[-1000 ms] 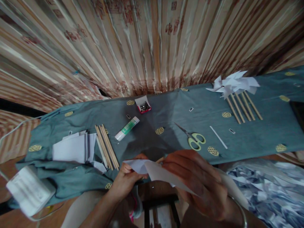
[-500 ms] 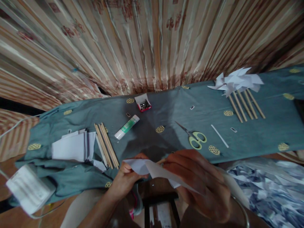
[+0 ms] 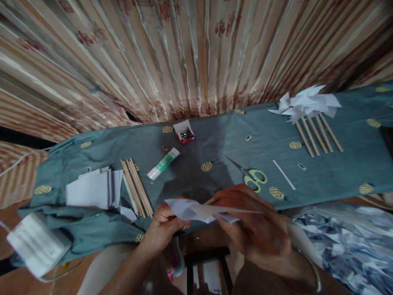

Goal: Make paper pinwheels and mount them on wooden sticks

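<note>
Between my hands, over the table's near edge, is a white paper pinwheel [image 3: 195,211], seen nearly edge-on. My left hand [image 3: 167,225] pinches its left side between thumb and fingers. My right hand [image 3: 253,223] is closed round the other side, and its fingers hide much of that part. A short tan bit, perhaps of a wooden stick, shows beside the right fingertips; the rest of it is hidden. Beyond my right hand lie scissors [image 3: 253,176] with light green handles, their points away from me.
Finished pinwheels [image 3: 315,102] on sticks lie at the far right. A small box of metal pins [image 3: 186,134], a green-and-white packet [image 3: 163,164], wooden sticks [image 3: 138,188], white paper sheets [image 3: 89,190] and a paper strip [image 3: 284,175] rest on the tablecloth. A white device [image 3: 38,243] sits lower left.
The pinwheel has tilted from a slanted view to nearly edge-on, its right side rising. My right hand has moved slightly up, and both hands still hold the paper.
</note>
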`<action>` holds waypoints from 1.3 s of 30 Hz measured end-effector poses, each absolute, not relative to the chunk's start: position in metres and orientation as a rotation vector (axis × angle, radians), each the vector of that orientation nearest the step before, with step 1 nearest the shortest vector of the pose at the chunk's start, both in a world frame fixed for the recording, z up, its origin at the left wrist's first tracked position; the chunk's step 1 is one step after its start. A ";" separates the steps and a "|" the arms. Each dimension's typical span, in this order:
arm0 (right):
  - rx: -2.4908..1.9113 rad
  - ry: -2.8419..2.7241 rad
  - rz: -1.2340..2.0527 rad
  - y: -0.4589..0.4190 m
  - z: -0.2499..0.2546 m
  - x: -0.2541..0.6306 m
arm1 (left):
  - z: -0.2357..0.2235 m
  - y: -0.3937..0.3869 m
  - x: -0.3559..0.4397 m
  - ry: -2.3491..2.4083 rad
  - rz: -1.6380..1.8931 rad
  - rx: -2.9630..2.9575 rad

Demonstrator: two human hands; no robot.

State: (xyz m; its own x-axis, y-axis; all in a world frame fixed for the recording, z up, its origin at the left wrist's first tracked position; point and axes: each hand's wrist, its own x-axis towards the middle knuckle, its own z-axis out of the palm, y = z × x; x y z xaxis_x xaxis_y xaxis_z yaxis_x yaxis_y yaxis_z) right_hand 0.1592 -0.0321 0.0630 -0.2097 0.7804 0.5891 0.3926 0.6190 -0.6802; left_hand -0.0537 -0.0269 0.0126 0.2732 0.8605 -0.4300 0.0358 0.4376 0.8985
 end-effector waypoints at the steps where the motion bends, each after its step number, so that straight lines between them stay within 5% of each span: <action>1: -0.951 -1.761 0.493 -0.031 0.061 0.157 | 0.010 -0.028 -0.055 1.166 0.693 0.980; 13: -1.182 -1.079 1.263 -0.013 0.017 0.148 | 0.008 -0.020 -0.042 1.115 0.766 1.090; 22: -1.085 -0.768 1.515 0.004 0.005 0.144 | -0.007 -0.020 -0.037 1.174 0.848 1.039; 39: -1.342 -1.242 1.866 0.014 -0.010 0.146 | -0.022 -0.084 -0.032 1.249 1.020 0.595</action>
